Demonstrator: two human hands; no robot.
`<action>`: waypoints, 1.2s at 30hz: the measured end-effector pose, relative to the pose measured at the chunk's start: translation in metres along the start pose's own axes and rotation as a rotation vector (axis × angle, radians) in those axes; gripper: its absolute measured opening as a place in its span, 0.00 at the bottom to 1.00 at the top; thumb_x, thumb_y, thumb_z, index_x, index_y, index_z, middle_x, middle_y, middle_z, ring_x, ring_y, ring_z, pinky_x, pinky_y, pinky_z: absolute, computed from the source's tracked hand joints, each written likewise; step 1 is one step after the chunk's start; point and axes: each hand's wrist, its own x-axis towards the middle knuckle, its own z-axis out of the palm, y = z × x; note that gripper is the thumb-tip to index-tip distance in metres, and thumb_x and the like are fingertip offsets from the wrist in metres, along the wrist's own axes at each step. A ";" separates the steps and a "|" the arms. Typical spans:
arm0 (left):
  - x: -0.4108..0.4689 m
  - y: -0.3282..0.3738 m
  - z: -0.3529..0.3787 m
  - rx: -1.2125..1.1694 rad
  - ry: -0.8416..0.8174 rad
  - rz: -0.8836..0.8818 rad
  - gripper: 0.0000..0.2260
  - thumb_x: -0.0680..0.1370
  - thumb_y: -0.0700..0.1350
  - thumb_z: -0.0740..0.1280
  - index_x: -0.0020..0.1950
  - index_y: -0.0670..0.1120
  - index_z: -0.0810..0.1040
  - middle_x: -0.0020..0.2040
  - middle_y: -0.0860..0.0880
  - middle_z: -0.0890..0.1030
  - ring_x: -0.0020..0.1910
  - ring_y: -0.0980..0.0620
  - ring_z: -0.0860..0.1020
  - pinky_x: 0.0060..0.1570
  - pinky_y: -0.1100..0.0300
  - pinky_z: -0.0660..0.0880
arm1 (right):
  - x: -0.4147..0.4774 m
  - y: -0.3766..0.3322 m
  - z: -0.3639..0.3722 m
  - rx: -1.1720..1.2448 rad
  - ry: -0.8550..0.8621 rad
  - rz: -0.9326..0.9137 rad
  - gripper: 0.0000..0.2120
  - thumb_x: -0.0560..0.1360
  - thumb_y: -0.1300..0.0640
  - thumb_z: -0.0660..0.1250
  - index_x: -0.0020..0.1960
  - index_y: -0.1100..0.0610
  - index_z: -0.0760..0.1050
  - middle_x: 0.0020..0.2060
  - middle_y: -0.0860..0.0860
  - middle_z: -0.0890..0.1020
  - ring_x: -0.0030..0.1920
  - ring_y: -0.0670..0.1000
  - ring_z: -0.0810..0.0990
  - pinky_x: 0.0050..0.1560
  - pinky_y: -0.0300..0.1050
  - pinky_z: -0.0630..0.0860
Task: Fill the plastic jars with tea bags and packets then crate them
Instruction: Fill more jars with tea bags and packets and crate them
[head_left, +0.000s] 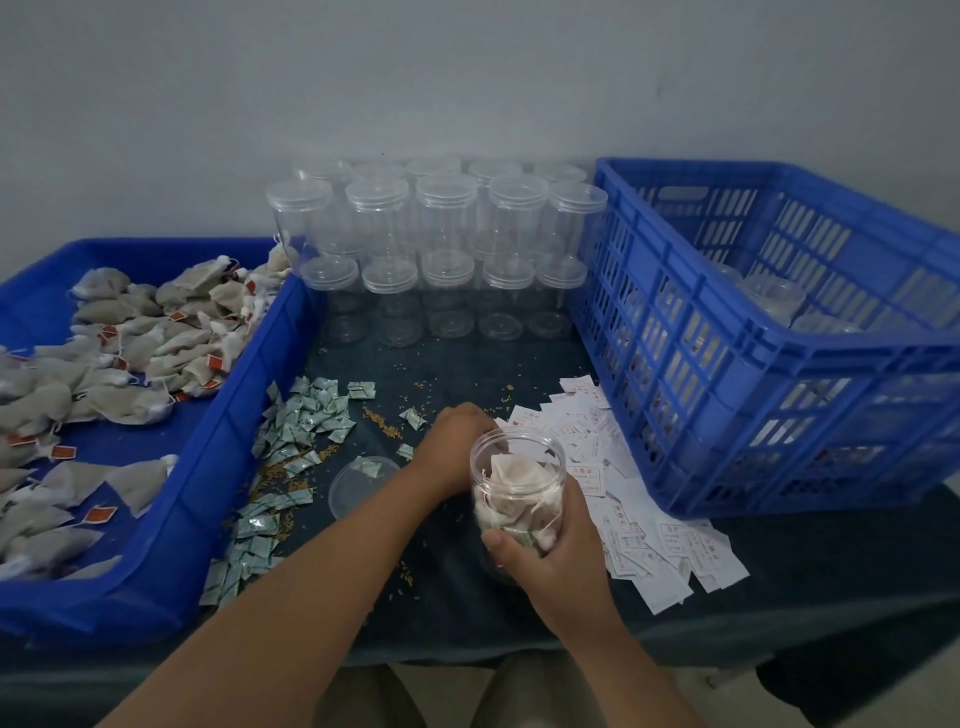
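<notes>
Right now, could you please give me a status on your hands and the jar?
Right hand gripping open jar, tea bags inside. Left hand at white slips, fingers hidden. Lid off, on table left of jar.

There is one view only, from the person's head. It looks forward and down on the table (457, 597) from above its near edge, quite close. The wall (467, 78) behind the table's far edge fills the top, and the crate (810, 364) at the table's right end runs out of the frame.
</notes>
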 end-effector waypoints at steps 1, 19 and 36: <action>-0.001 0.000 0.001 0.012 -0.007 -0.008 0.12 0.78 0.56 0.69 0.55 0.52 0.85 0.60 0.47 0.80 0.65 0.44 0.75 0.67 0.51 0.69 | 0.000 0.000 0.000 0.001 0.000 -0.002 0.34 0.66 0.28 0.79 0.68 0.22 0.69 0.61 0.37 0.83 0.63 0.41 0.83 0.59 0.30 0.76; -0.022 0.015 -0.039 -0.314 0.183 -0.100 0.06 0.80 0.53 0.74 0.49 0.53 0.89 0.39 0.58 0.86 0.39 0.61 0.82 0.47 0.58 0.80 | 0.000 0.006 -0.004 -0.062 -0.018 -0.009 0.33 0.67 0.39 0.81 0.66 0.23 0.70 0.59 0.37 0.84 0.62 0.42 0.83 0.58 0.32 0.77; -0.081 0.057 -0.104 -0.172 -0.051 0.111 0.16 0.70 0.61 0.80 0.48 0.59 0.76 0.45 0.56 0.75 0.39 0.60 0.71 0.39 0.64 0.68 | -0.002 -0.004 -0.003 0.004 -0.058 0.028 0.32 0.68 0.35 0.82 0.67 0.35 0.73 0.61 0.42 0.84 0.62 0.45 0.84 0.58 0.34 0.79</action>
